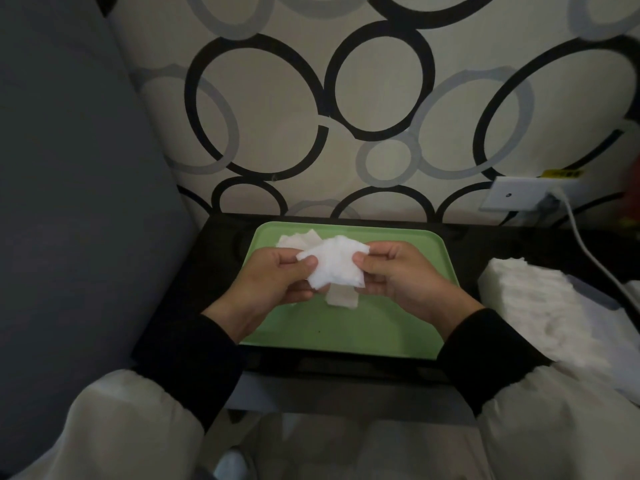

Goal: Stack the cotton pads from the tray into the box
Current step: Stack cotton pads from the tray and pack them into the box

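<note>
Cotton pads (332, 268), a small white bunch, hang pinched between my two hands above the green tray (346, 336). My left hand (273, 278) grips the bunch's left edge with thumb and curled fingers (306, 263); my right hand (398, 275) pinches the right edge likewise. Loose pads (294, 240) lie at the tray's far side, and a single pad (341, 301) lies just beneath my hands. On the dark worktop (214, 258), right of the tray, the box (601, 295) carries a white stack (540, 296).

Pads (294, 239) lie on the tray (346, 336), with a pad stack (540, 299), seemingly boxed, to its right.
</note>
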{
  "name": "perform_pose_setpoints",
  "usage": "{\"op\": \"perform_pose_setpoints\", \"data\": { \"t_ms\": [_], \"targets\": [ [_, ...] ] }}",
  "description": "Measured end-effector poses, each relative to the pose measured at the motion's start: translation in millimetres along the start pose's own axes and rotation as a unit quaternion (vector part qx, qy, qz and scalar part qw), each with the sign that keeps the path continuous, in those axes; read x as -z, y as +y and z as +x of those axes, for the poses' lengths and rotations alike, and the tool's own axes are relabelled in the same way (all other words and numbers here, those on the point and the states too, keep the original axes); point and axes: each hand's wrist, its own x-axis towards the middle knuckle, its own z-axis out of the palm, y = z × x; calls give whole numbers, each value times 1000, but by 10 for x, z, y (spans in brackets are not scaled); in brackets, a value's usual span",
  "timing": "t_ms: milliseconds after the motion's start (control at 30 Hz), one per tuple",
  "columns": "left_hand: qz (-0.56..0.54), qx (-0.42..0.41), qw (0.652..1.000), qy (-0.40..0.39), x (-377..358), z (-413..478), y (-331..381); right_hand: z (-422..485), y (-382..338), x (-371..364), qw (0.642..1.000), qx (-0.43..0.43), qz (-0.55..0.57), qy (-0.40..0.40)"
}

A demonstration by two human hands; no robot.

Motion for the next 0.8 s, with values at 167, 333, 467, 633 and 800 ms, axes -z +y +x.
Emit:
{"op": "perform_pose_setpoints", "data": {
  "t_ms": [167, 333, 467, 633, 800],
  "targets": [
    [3, -39, 999, 28, 47, 25, 17, 14, 18, 74, 984, 18, -137, 115],
    [45, -45, 998, -17, -81, 5, -12, -12, -16, -79, 993, 18, -111, 17],
    [6, -50, 998, 28, -109, 29, -10, -55, -67, -149, 999, 13, -31, -16],
    [-86, -51, 993, 62, -232, 21, 5, -75, -58, -233, 998, 3, 52, 42],
    [-72, -60, 990, 102, -390, 20, -12, -110, -95, -282, 991, 17, 129, 42]
  ]
}}
